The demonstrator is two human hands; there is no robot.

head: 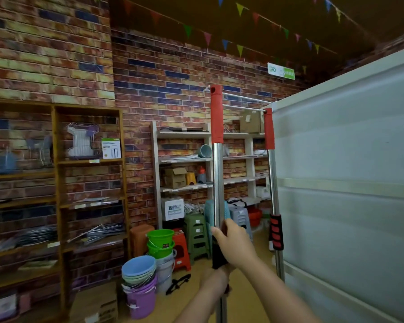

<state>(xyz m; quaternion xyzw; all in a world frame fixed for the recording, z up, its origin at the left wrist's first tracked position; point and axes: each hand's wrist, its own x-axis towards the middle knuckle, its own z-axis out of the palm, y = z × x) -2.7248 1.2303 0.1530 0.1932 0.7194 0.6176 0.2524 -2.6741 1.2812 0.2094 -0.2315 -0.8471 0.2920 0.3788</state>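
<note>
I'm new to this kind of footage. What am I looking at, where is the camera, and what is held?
No machine here: one camera worn on a person's head looks forward over their bare hands. The right hand and, below it, the left hand grip an upright steel pole with a red top sleeve. A second pole stands beside the white panel. On the floor stand stacked buckets and plastic stools; shelves line the brick wall.
</note>
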